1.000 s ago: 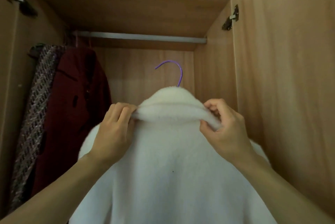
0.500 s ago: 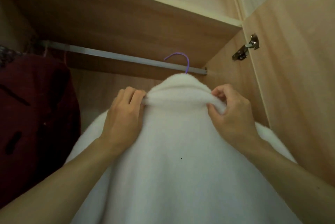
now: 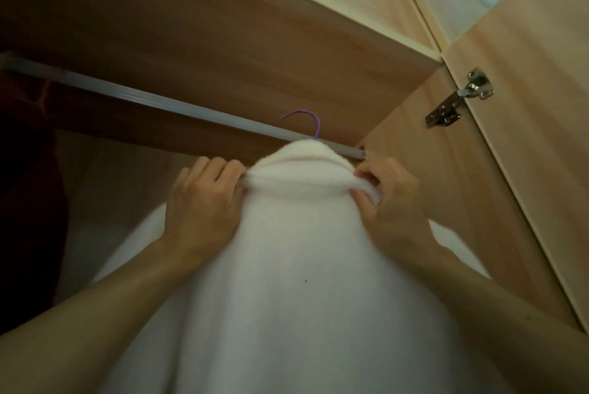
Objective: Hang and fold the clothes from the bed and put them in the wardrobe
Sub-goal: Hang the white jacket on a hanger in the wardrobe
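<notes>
The person holds a white fleece garment [image 3: 296, 266] up inside the wardrobe [image 3: 478, 202], on a purple hanger [image 3: 307, 122] whose hook pokes up above the collar, at the right end of the rail [image 3: 159, 103]. The left hand [image 3: 204, 205] grips the left side of the folded collar, fingers curled over its edge; the right hand [image 3: 387, 202] pinches the right side of the collar between thumb and fingers. So the garment hangs between and below the two hands, with the hook rising above the midpoint of the grip and its open end pointing left. From this angle the hook overlaps the rail, but whether it is seated over the rail or only in front of it cannot be told. To do this step well, the person would likely lift the collar evenly with both hands so the hook stays upright, clear the top of the rail, carry it back over and then lower until the rail takes the weight, letting go only once it does. The soft collar gives little control over the hanger inside, so the hook could twist or the garment slip off a shoulder. Dark red clothing [image 3: 28, 202] hangs at the left, well apart.
</notes>
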